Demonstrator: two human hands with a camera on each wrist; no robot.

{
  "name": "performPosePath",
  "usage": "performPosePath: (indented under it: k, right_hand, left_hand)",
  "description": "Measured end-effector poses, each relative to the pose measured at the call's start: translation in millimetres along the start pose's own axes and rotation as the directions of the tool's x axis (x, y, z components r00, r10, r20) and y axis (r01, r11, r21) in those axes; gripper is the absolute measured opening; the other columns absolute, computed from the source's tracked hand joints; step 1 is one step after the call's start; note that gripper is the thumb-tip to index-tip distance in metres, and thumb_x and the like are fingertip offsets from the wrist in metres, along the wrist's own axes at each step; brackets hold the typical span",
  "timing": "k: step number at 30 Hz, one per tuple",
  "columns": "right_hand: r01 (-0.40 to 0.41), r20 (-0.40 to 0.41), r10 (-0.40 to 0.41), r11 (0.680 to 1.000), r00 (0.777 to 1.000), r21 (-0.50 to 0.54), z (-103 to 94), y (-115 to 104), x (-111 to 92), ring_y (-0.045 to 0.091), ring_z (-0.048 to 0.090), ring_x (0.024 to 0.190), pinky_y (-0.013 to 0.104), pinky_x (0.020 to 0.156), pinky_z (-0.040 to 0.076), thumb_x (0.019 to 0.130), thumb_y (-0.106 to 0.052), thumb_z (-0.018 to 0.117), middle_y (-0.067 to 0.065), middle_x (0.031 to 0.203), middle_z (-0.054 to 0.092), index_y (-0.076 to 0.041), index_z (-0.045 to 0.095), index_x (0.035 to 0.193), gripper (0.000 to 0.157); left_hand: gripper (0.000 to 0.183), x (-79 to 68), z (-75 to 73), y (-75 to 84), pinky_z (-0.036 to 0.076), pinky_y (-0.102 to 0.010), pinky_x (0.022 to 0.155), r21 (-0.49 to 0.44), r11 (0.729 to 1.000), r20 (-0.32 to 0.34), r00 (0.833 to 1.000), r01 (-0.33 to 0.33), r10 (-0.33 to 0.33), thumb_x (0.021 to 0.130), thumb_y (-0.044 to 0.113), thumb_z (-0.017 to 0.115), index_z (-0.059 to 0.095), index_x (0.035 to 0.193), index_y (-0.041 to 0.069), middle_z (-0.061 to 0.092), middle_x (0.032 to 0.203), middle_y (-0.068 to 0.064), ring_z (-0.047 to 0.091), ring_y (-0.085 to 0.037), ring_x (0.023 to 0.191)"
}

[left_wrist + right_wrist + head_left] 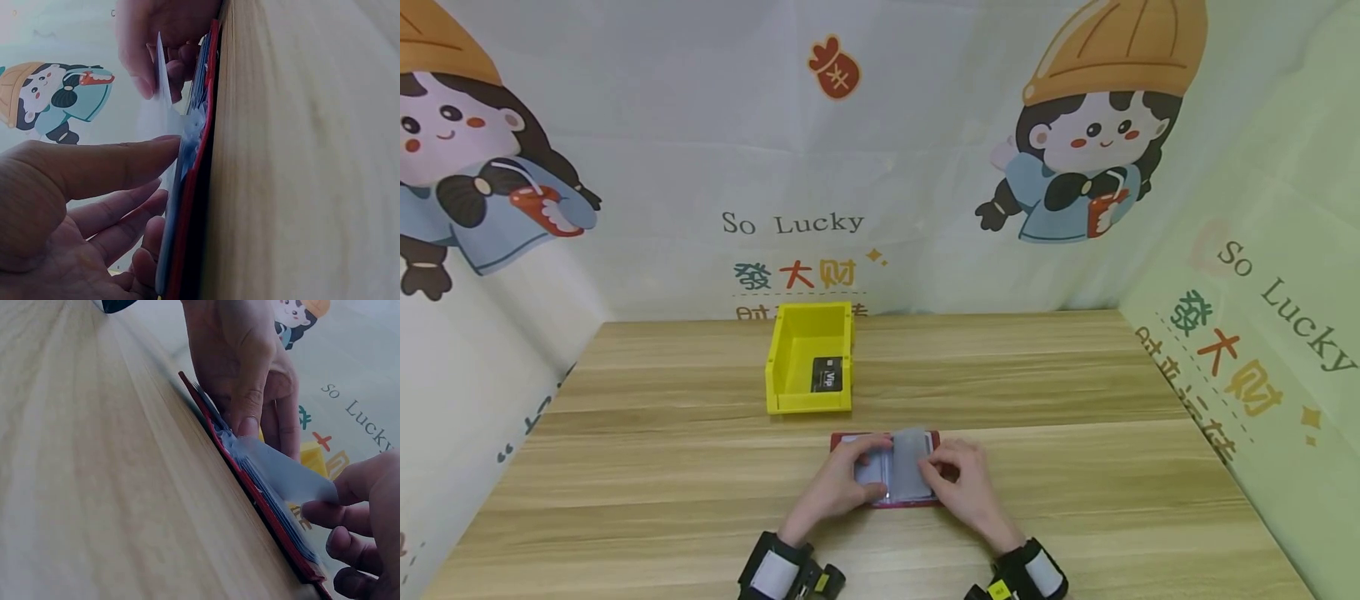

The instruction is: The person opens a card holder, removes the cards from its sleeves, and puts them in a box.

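Note:
A small card holder (871, 472) with a red cover lies spread on the table, with clear sleeve pages stacked on both sides of its spine. My left hand (838, 485) rests on its left half; in the left wrist view the straight thumb (119, 164) presses the pages beside the spine, the other fingers spread along the far side. On the right half, my right hand (964, 483) pinches the outer edge of one translucent sleeve page (290, 472) between thumb and forefinger. That page stands tilted up from the stack below it.
Behind the card holder stands a yellow bin (808, 406), its low front facing me. A black card (827, 375) marked "Vip" leans inside it at the right. The wooden table (1037, 383) meets a printed cloth backdrop (925, 192) at the back and sides.

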State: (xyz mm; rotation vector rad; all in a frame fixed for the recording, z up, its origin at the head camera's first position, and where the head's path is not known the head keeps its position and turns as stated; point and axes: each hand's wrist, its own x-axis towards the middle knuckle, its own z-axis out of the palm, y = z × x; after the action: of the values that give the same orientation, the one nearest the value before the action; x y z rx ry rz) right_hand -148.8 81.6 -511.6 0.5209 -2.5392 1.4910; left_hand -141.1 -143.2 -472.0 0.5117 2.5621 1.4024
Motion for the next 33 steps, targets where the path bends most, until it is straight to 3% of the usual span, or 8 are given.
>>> performPosePath:
  k: [4,10,15,19,21,24,27,33]
  right_hand:
    - [0.009,0.002,-0.009,0.997,1.000,0.080,0.5,1.1,-0.9,-0.001,0.050,0.073,0.020,0.069,0.040,0.094,-0.007,0.075,-0.005,0.075,0.064,-0.011,0.076,0.077,0.017]
    - [0.122,-0.038,-0.117,0.979,0.992,0.162,2.1,3.6,-0.2,-0.003,0.047,0.068,0.019,0.061,0.039,0.095,-0.003,0.074,0.002,0.070,0.060,-0.009,0.071,0.074,0.022]
    - [0.128,-0.033,-0.124,0.976,0.992,0.176,2.9,3.4,-1.6,-0.003,0.056,0.078,0.021,0.069,0.046,0.098,-0.004,0.071,0.005,0.083,0.071,-0.008,0.078,0.089,0.012]
    - [0.200,-0.047,-0.196,0.971,0.980,0.133,5.2,3.7,-2.9,0.000,0.061,0.088,0.026,0.079,0.049,0.098,-0.003,0.068,0.005,0.090,0.076,-0.008,0.080,0.097,0.012]
    - [0.246,-0.050,-0.241,0.962,0.969,0.119,7.4,3.6,-2.9,0.004,0.063,0.089,0.029,0.082,0.048,0.098,-0.001,0.067,0.005,0.091,0.076,-0.007,0.079,0.098,0.014]
    - [0.277,-0.033,-0.275,0.955,0.961,0.102,11.1,3.1,-3.4,0.010,0.065,0.094,0.032,0.087,0.048,0.099,-0.001,0.064,0.006,0.096,0.077,-0.006,0.079,0.102,0.016]
    - [0.274,0.006,-0.275,0.958,0.961,0.083,13.9,1.9,-4.5,0.013,0.064,0.099,0.033,0.090,0.047,0.101,-0.004,0.063,0.004,0.101,0.076,-0.006,0.080,0.108,0.019]
    - [0.285,0.075,-0.285,0.959,0.956,0.013,15.3,-1.5,-5.3,0.013,0.053,0.101,0.033,0.089,0.041,0.101,-0.008,0.064,0.000,0.102,0.068,-0.006,0.080,0.117,0.022]
  left_hand:
    - [0.052,0.6,0.0,-0.6,0.049,-0.048,0.099,-0.007,1.000,-0.008,1.000,-0.002,0.002,0.081,-0.004,0.082,0.067,0.130,-0.001,0.060,0.146,-0.025,0.058,-0.037,0.116]
    - [0.047,1.0,0.4,-0.3,0.049,-0.041,0.092,-0.010,0.998,-0.039,0.997,0.059,-0.059,0.086,0.000,0.080,0.068,0.132,0.002,0.064,0.139,-0.021,0.057,-0.030,0.108]
    - [0.037,0.8,0.4,-0.5,0.048,-0.034,0.085,-0.024,0.997,-0.063,0.996,0.069,-0.070,0.094,0.010,0.075,0.069,0.130,0.002,0.067,0.130,-0.019,0.058,-0.026,0.104]
    - [0.031,0.5,0.3,0.0,0.048,-0.030,0.082,-0.032,0.997,-0.068,0.995,0.069,-0.071,0.100,0.018,0.071,0.071,0.128,0.003,0.069,0.128,-0.018,0.059,-0.023,0.101]
    - [0.031,0.6,0.2,0.5,0.050,-0.033,0.084,-0.039,0.997,-0.069,0.995,0.072,-0.075,0.103,0.022,0.068,0.072,0.127,0.003,0.070,0.129,-0.018,0.060,-0.023,0.102]
    - [0.036,1.0,0.7,1.8,0.054,-0.046,0.095,-0.059,0.995,-0.069,0.994,0.083,-0.087,0.106,0.029,0.063,0.071,0.129,0.003,0.070,0.133,-0.019,0.065,-0.029,0.111]
    - [0.041,1.4,1.8,2.4,0.050,-0.058,0.107,-0.078,0.992,-0.081,0.992,0.095,-0.101,0.109,0.032,0.058,0.070,0.133,0.000,0.069,0.135,-0.021,0.065,-0.037,0.124]
    - [0.043,1.5,1.9,5.3,0.049,-0.060,0.108,-0.086,0.991,-0.136,0.985,0.098,-0.109,0.110,0.031,0.056,0.071,0.130,-0.004,0.072,0.130,-0.023,0.067,-0.040,0.125]
